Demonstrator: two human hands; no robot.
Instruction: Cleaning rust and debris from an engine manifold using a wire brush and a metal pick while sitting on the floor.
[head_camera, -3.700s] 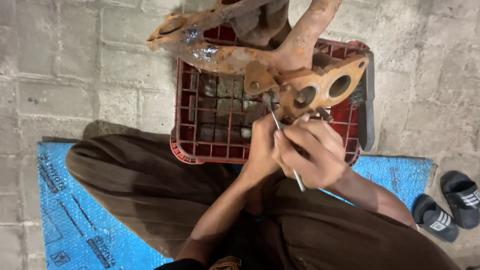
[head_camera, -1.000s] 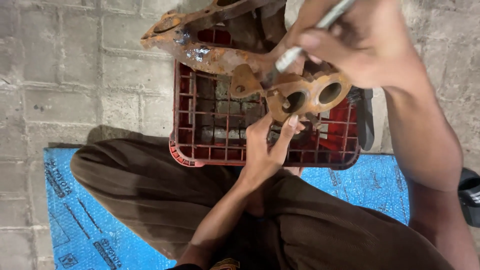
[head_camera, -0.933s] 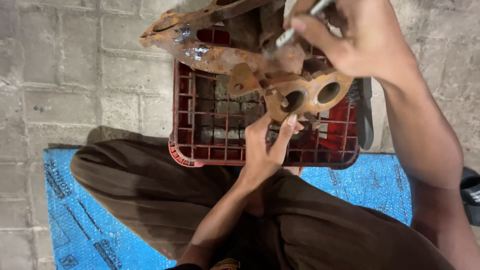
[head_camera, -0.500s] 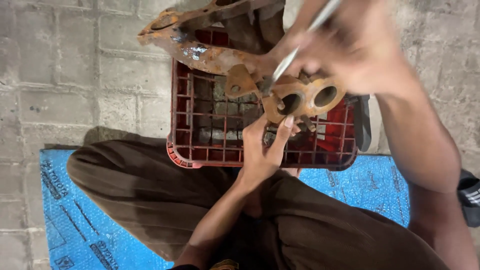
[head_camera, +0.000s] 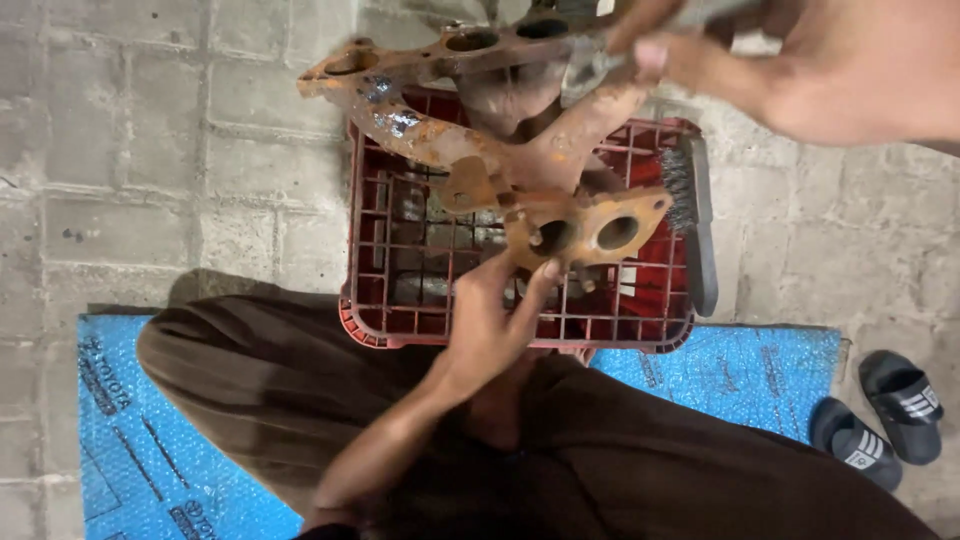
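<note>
We are looking through a single camera worn on the head, and it is pointing steeply down, almost straight at the ground. Our own lap in brown cloth (head_camera: 560, 450) is filling the bottom of the frame, so the view is sitting close above the work. The red crate (head_camera: 400, 310) is lying just ahead of the knees, near the middle, with the rusty manifold (head_camera: 560, 190) across it. The paved floor (head_camera: 150, 180) is running out to the top edge, which is the way we are facing. The right hand (head_camera: 800, 70) is looming large and blurred at the top right, very near the lens. No second view is sharing this scene.
</note>
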